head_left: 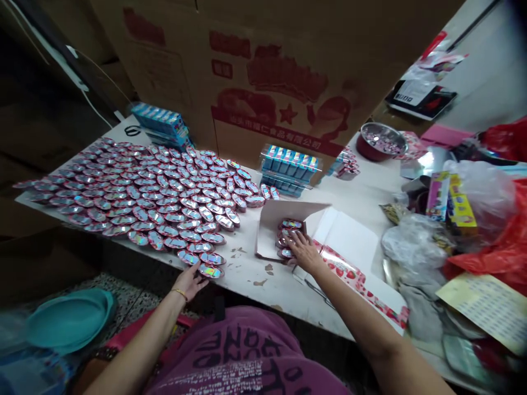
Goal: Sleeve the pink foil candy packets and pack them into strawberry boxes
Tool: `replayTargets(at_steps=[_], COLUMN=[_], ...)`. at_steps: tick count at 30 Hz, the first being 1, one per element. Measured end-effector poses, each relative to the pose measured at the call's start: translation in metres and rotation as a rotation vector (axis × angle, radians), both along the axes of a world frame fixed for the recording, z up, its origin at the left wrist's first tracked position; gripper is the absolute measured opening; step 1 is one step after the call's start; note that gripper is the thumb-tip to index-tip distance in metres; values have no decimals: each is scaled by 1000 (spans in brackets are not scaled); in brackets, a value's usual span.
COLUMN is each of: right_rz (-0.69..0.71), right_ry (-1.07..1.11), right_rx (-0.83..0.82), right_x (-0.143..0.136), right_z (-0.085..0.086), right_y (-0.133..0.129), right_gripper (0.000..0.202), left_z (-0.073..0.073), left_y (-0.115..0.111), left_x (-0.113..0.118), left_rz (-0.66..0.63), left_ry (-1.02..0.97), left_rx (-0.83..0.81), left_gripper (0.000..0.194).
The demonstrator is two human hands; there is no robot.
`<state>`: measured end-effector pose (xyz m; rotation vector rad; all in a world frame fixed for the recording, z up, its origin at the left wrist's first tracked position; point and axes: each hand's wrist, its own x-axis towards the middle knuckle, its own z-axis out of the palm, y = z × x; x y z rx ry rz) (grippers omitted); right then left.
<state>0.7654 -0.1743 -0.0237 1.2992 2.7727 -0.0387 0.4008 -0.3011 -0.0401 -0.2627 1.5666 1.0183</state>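
Note:
Many oval, shiny packs (160,200) with red edges lie in close rows over the left part of the white table. At the front edge my left hand (190,282) touches the nearest oval pack (211,271), its fingers apart and a gold bracelet on the wrist. To the right, a small open carton (267,233) lies with its white inside showing and a few oval packs (291,224) in it. My right hand (303,251) reaches into this carton, fingers bent over the lowest pack and thumb beside it. Part of that pack is hidden by the hand.
A large brown cardboard box (255,131) stands behind the packs. Blue packages (290,167) lean against it. Further right are a flat strawberry-printed carton (349,274), a metal bowl (381,141) of small pieces and plastic bags (415,241). A turquoise basin (72,318) sits lower left.

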Motion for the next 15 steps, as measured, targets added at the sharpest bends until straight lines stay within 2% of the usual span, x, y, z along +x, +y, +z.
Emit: replayTargets(at_steps=[3, 6, 8, 11, 13, 15], right_rz=[-88, 45, 148, 145, 106, 54], right_ry=[134, 304, 357, 270, 188, 169], right_rx=[31, -96, -228, -385, -427, -396], right_x=[-18, -78, -133, -209, -243, -261], right_z=[4, 8, 6, -7, -19, -29], right_y=[-17, -31, -40, -60, -74, -86], right_gripper=[54, 42, 53, 90, 101, 95], left_z=[4, 7, 7, 7, 8, 10], left_y=[-3, -4, -3, -4, -5, -6], left_x=[5, 9, 9, 4, -2, -7], left_rz=[15, 32, 56, 85, 44, -43], left_ry=[-18, -52, -81, -132, -165, -186], left_rx=[15, 25, 51, 90, 76, 38], left_gripper=[7, 9, 11, 19, 27, 33])
